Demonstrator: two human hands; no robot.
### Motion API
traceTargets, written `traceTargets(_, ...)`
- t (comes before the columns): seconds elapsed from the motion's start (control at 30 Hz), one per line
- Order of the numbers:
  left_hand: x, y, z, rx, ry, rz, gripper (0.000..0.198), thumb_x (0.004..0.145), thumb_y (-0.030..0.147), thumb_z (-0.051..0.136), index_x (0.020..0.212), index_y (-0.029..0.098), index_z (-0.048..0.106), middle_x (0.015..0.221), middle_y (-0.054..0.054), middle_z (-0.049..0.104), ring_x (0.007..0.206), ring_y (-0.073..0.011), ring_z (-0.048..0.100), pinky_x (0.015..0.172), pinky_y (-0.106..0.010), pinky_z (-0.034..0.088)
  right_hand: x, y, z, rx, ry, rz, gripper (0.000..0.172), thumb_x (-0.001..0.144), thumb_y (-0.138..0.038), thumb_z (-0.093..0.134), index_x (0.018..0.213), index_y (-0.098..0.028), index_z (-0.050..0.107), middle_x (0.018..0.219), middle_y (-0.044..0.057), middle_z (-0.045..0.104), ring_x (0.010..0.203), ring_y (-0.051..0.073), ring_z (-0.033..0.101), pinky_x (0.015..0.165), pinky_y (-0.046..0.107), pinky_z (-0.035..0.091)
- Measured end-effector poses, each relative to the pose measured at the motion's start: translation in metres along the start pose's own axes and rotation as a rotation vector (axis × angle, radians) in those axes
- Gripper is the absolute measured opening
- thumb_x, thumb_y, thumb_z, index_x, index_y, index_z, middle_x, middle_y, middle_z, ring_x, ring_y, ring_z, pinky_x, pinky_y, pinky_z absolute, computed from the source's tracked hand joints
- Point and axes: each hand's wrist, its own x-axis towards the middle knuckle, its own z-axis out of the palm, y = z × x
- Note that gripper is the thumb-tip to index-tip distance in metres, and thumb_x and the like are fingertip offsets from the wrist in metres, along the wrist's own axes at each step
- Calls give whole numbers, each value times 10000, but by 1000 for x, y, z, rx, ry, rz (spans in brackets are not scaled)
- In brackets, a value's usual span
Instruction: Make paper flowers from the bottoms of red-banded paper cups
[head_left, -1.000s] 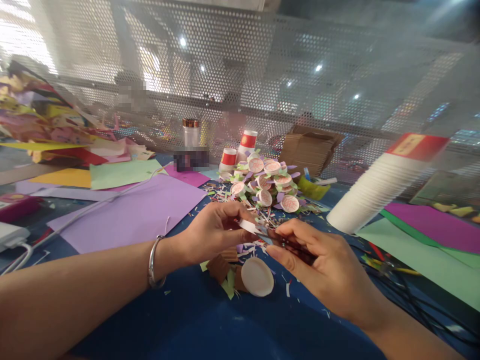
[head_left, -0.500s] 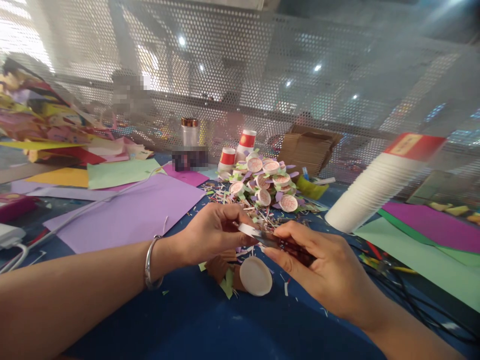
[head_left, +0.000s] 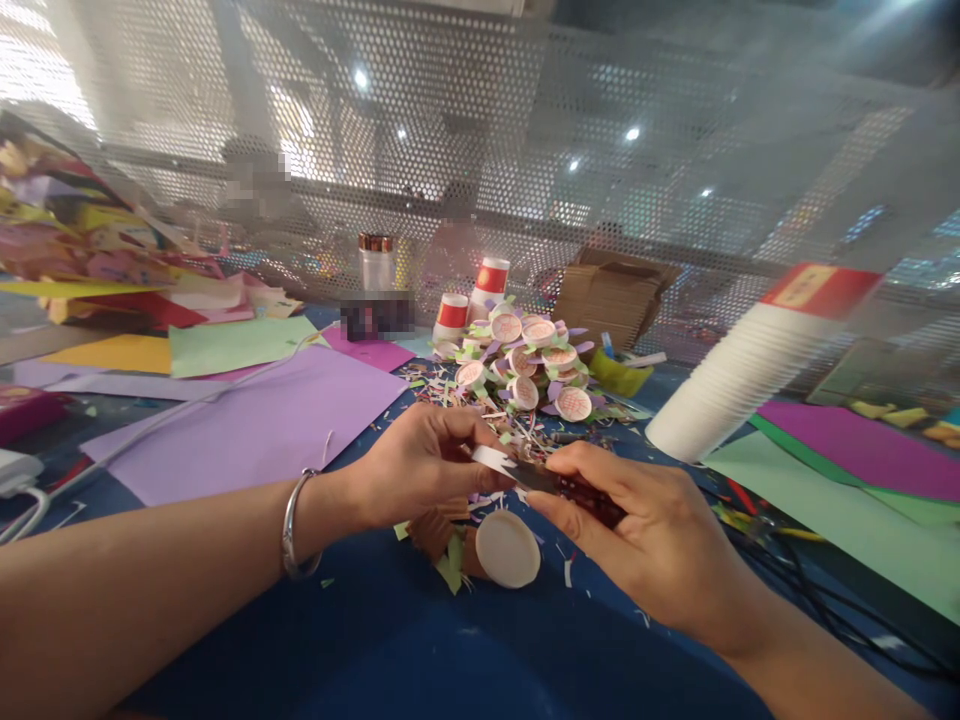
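My left hand [head_left: 431, 465], a silver bangle on its wrist, pinches a small white paper piece [head_left: 491, 458] between thumb and fingers. It looks like the cut base of a paper cup seen edge-on. My right hand [head_left: 630, 530] is closed round the dark reddish-brown handle of a small knife [head_left: 534, 476]. Its blade meets the right end of the white piece. Below, on the blue tabletop, lies a round white cup base [head_left: 508, 550] beside brown corrugated card [head_left: 429, 535] and a green paper scrap [head_left: 452, 565].
Behind my hands rises a pile of cup-base discs with paper petals [head_left: 525, 360] amid paper shreds. A leaning stack of paper cups [head_left: 739, 360] stands right, near black cables [head_left: 817, 600]. Purple paper [head_left: 247, 430] lies left under a white cable. A perforated metal screen [head_left: 480, 120] closes the back.
The whole view has shifted slightly. Both hands keep nearly the same pose, and a little more of the knife blade shows against the white piece.
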Motion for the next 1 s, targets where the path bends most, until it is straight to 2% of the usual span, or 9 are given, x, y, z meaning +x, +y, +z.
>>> traceTargets(0.23,1,-1,-3,-9,-20,-61,127,731,156,814,768,114,700,738,-4,704,691,-78,637,685,-204,490,1,-1,0,-44,49,-50,152,980,-325,644,903,-193,647,637,-60,554,493,86,463,474,227,374)
traceTargets(0.4,1,-4,-4,-19,-36,-64,158,720,195,836,749,128,695,720,3,691,682,-92,637,694,-228,505,0,-2,1,-76,54,-65,166,993,-303,616,857,-208,617,621,-53,566,473,88,461,478,232,382)
traceTargets(0.53,2,-5,-4,-19,-47,-40,152,735,196,826,772,124,697,749,-6,692,699,-96,644,702,-230,512,1,-2,0,7,80,35,184,997,-352,599,867,-223,603,603,-51,543,471,101,444,458,240,365)
traceTargets(0.63,2,-5,-4,57,-34,66,145,764,199,804,841,120,709,845,-41,713,781,-125,676,752,-257,536,3,0,-1,176,144,176,221,981,-425,614,896,-223,589,619,-46,531,512,111,453,456,237,351)
traceTargets(0.73,2,-6,-5,234,19,270,128,797,210,787,867,133,713,945,-76,714,897,-172,700,837,-308,559,6,5,0,359,169,293,296,972,-495,621,882,-217,571,607,-60,457,520,101,384,445,235,287)
traceTargets(0.87,-1,-5,-4,405,46,507,36,858,157,726,884,159,702,991,-86,710,1006,-200,703,947,-364,558,7,7,6,662,132,434,352,949,-559,642,920,-213,578,592,-98,327,493,78,224,421,229,188)
traceTargets(1.0,-6,1,1,605,5,645,119,854,57,681,881,172,690,1005,-88,712,1061,-203,698,968,-363,568,8,2,12,885,105,505,370,911,-552,700,920,-207,566,615,-98,364,495,63,211,409,210,166)
